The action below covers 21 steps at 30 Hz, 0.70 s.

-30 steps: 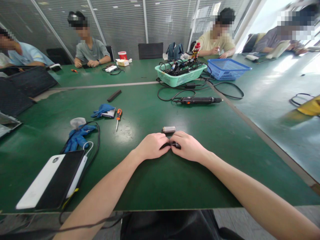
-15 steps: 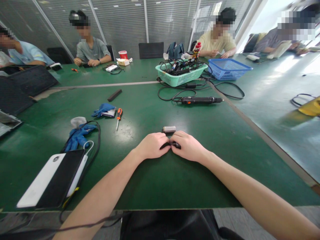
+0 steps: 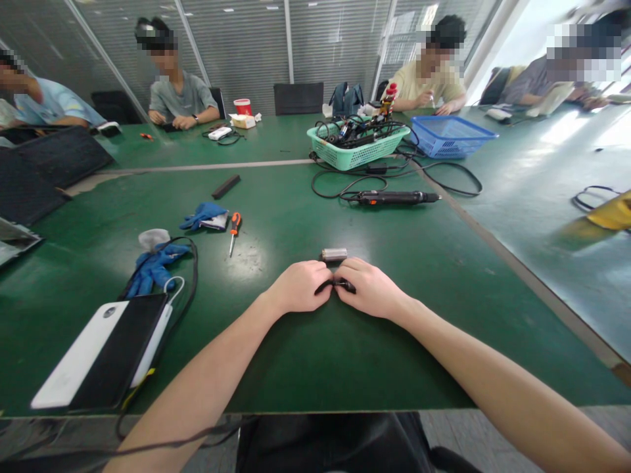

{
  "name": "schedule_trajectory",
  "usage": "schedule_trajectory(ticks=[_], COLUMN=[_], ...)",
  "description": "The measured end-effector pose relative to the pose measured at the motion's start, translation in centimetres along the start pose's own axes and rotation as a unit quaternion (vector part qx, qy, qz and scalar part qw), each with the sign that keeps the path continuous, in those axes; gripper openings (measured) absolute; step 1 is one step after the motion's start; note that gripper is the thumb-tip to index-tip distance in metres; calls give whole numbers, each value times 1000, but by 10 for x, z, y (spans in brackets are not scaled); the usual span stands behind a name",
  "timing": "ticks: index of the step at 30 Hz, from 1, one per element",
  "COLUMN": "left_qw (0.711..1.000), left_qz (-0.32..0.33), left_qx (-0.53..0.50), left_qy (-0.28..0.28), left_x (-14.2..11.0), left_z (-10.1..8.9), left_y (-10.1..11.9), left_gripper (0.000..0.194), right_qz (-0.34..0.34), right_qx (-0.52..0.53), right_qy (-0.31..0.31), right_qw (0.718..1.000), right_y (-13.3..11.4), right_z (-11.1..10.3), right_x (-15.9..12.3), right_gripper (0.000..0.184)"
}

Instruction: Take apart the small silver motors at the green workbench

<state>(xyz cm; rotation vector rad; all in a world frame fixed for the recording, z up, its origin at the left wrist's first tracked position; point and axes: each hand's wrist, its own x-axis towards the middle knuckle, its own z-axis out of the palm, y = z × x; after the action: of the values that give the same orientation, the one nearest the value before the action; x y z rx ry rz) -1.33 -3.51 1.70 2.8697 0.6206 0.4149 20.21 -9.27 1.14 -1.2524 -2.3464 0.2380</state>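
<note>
Our left hand and right hand meet fingertip to fingertip, both closed on a small black item, which is too covered to identify, on the green workbench. The bench's near edge lies well behind the grip. A silver cylinder sits just ahead, an orange-handled screwdriver farther ahead-left, and a black-and-white flat case well left.

A corded electric screwdriver is lying just in front of the green plastic basket, while a blue plastic basket is sitting to its right.
</note>
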Motion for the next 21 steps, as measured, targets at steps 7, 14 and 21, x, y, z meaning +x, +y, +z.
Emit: schedule_trajectory(ticks=[7,14,21], left_qw=[1000,1000,1000], left_qz=[-2,-5,-7], left_qx=[14,17,14], left_qy=[1,7,4], left_x=[0,-1,-1], left_z=[1,2,2], left_y=[-2,-3,-2], left_gripper=[13,10,10], right_qz=[-7,-7,-6], right_qx=[0,-9,-17], right_qy=[2,6,11], right_qw=[1000,1000,1000], right_y=[-3,-6,-10], right_z=[0,2,3], right_x=[2,3,4], right_gripper=[5,5,6])
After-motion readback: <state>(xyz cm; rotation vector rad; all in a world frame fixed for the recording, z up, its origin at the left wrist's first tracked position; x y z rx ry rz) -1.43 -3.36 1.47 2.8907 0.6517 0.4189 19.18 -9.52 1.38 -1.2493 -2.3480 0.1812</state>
